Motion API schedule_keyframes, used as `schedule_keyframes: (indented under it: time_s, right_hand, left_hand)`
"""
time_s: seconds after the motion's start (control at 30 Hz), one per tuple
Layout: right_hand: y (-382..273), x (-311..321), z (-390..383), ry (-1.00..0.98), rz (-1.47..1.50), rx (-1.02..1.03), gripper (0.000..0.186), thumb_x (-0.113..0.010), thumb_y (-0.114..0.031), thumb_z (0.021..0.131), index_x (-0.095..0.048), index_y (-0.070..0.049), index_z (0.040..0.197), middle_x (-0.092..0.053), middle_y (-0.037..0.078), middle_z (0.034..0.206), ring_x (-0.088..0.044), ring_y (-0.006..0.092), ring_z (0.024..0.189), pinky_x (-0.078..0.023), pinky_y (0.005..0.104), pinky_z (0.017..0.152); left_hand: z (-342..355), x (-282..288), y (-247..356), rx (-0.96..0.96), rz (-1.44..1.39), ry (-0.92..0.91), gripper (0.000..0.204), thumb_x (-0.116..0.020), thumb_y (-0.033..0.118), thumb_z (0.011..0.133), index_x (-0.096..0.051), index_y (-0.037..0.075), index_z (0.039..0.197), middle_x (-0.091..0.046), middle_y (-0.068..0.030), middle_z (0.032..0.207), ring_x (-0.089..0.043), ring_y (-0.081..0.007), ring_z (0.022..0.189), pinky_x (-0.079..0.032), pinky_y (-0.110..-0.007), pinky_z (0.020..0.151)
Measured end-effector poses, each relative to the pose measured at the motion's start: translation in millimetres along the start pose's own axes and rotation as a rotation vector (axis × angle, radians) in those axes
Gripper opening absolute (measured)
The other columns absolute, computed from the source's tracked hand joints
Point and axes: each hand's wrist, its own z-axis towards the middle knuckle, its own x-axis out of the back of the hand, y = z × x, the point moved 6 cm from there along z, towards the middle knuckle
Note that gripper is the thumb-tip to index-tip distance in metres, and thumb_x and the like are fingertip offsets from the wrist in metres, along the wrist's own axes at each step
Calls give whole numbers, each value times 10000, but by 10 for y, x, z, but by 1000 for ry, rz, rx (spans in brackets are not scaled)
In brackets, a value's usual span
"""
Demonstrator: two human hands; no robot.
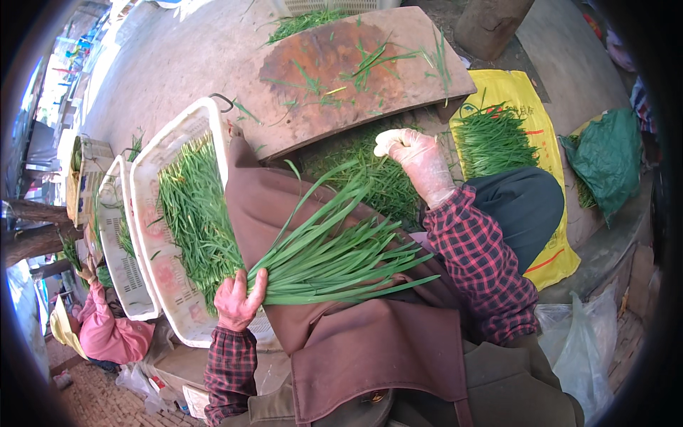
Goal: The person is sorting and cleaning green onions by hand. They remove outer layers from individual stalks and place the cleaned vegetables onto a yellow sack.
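My left hand (239,300) is bare and closed round the base of a bunch of long, flat-leaved chives (334,256). The leaves fan out to the right over the brown apron (377,349) on my lap. To the right and farther off, my right hand (416,160) is raised in a thin, pale glove. Its fingers are curled together, and whatever they may hold is hidden. Below that hand lies a heap of loose green leaves (384,185). On the left, a white plastic crate (149,245) holds more chives (199,213), close to my left hand.
A low board (327,78) with a brown stain and leaf scraps stands ahead. Chives (494,142) lie on a yellow sack (551,213) at right, beside a green bag (605,160). Another person in pink (114,331) sits at far left, past a second crate (121,263).
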Motion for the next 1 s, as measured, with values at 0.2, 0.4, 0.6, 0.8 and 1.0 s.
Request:
schedule_keyframes:
  time_s: [0.2, 0.4, 0.6, 0.8, 1.0]
  right_hand:
    - [-209, -118, -27, -115, 25, -3, 215, -732, -213, 891, -728, -38, 1017, -731, 57, 931, -663, 124, 881, -510, 288, 852]
    - [-320, -627, -102, -457, 34, 80, 356, -744, -363, 884, -716, -23, 989, -714, 96, 878, -668, 188, 831, -516, 330, 772]
    - [-203, -754, -135, -460, 379, -33, 119, -626, -73, 918, -701, 19, 917, -698, 61, 804, -650, 127, 674, -518, 277, 701]
    - [-5, -22, -8, 91, 145, -82, 186, -652, -157, 923, -692, 4, 839, -711, 93, 748, -681, 156, 659, -512, 320, 577]
    - [880, 209, -149, 71, -294, 30, 209, -653, -214, 918, -683, -29, 1009, -732, 123, 797, -700, 191, 713, -540, 330, 727]
  left_hand:
    - [148, 96, -44, -81, -9, -49, 508, -679, 63, 750, -643, 157, 1248, -647, -179, 988, -541, -226, 611, -450, -322, 500]
    - [208, 107, -42, -129, -11, -58, 510, -678, 60, 747, -641, 147, 1248, -651, -180, 1009, -568, -229, 645, -468, -327, 517]
    - [255, 128, -27, -87, -28, -57, 519, -675, 42, 734, -643, 117, 1247, -657, -173, 998, -589, -239, 671, -486, -332, 540]
    - [282, 103, -274, 318, -289, 26, 587, -658, -31, 755, -587, 17, 1336, -652, -165, 954, -607, -275, 687, -514, -358, 591]
    - [714, -137, -526, 1227, -1248, -54, 182, -676, 63, 903, -590, 31, 1060, -625, -16, 801, -509, -83, 584, -395, -230, 504]
